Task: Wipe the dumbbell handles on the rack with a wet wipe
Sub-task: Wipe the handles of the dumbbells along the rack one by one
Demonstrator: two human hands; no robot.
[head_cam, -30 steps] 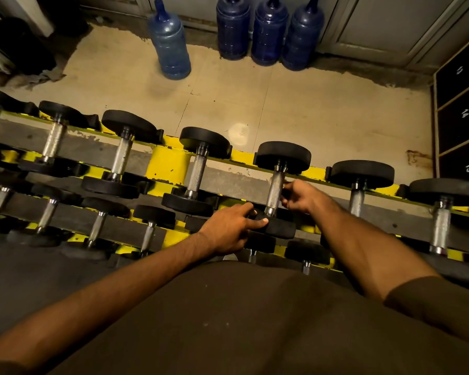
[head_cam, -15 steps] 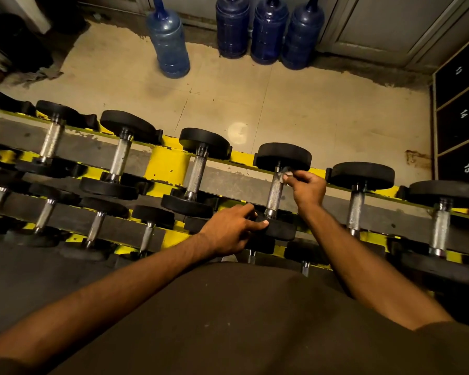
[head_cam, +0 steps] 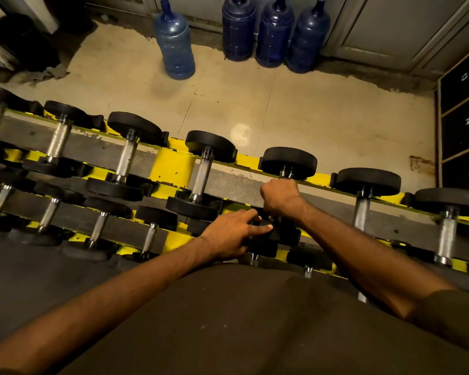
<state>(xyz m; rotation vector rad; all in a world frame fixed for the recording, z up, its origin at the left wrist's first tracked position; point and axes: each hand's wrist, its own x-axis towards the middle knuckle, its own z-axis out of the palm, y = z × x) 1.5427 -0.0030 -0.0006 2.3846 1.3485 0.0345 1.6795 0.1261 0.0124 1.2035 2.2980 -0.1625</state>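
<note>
dumbbell [head_cam: 289, 161]: black round ends, shiny bar, on top row of yellow rack [head_cam: 171, 169] | right hand [head_cam: 280, 197]: fist curled tight round its bar, hiding most of it | left hand [head_cam: 232, 234]: fingers flat on near end | blue water jugs [head_cam: 238, 28] behind on floor [head_cam: 309, 109]

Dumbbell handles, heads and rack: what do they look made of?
Handle: bare metal, probably steel; it is bright with a knurled crosshatch.
Heads: matte black with no shine, likely rubber-coated.
Rack: seemingly metal painted yellow; the paint is chipped along the edges.
</note>
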